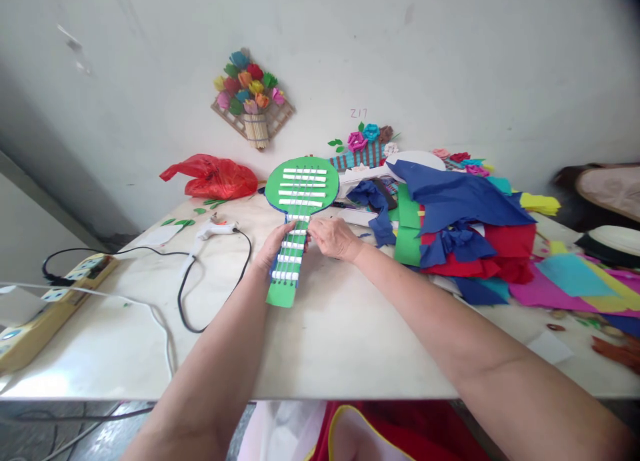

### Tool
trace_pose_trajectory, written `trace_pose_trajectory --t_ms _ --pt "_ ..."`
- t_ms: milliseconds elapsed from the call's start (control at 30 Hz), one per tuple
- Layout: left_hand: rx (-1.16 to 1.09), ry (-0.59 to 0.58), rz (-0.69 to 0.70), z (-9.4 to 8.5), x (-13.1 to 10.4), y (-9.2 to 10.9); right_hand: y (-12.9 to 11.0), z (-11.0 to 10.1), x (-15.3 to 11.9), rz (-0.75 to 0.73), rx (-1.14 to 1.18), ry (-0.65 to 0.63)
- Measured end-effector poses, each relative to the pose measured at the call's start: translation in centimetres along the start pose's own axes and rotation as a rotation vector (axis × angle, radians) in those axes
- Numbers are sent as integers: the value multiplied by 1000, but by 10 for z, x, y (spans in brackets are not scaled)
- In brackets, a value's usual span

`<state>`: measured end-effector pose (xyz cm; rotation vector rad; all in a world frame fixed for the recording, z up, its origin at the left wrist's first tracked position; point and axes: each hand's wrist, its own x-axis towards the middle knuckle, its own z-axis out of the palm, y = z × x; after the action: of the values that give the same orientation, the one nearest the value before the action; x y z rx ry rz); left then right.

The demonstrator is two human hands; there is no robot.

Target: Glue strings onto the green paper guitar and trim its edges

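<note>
A green paper guitar with a round body stands tilted in the middle of the head view, above the table. White strips cross its body and neck, thin strings run lengthwise, and dark blue edging follows its outline. My left hand is closed around the left side of the neck, thumb on the front. At the neck's right edge, just below the round body, my right hand is closed with its fingers pinched against the edge. Its fingertips are partly hidden, so anything small between them cannot be made out.
Left of the guitar lie a white glue gun with a black cord, a power strip and a red plastic bag. To the right are blue crepe paper, red paper and coloured sheets. Paper tulips hang on the wall.
</note>
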<state>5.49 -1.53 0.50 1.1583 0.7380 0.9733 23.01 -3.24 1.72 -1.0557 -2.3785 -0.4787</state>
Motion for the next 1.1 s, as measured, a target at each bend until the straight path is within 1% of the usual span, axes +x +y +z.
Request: trace_pose_trajectory --t_ms 67,200,300,433,500,633,700,767,900,1000,1100 --pt "-9 12 4 -3 0 0 -3 0 -1 -29 13 -7" --pt "-40 -33 9 -11 1 0 -5 2 -2 31 59 -6" --pt "-64 -64 8 -13 2 -2 -3 4 -3 136 117 -7" --pt "-103 -71 20 -11 2 -2 1 6 -2 311 239 -17" --pt "-103 -67 25 -10 2 -1 1 7 -1 356 346 14" --pt "-70 -20 20 -8 -1 -1 0 8 1 396 531 128" --pt "-51 4 13 -6 -2 -1 -2 7 2 412 597 143" --pt "-32 24 10 -5 -2 -1 -4 6 5 446 661 121" --pt "-2 55 20 -2 -1 -2 -6 4 9 559 747 47" --pt "25 66 42 1 -2 -2 -6 4 10 608 765 4" --pt "46 84 42 4 -4 -2 -4 5 11 642 753 0"
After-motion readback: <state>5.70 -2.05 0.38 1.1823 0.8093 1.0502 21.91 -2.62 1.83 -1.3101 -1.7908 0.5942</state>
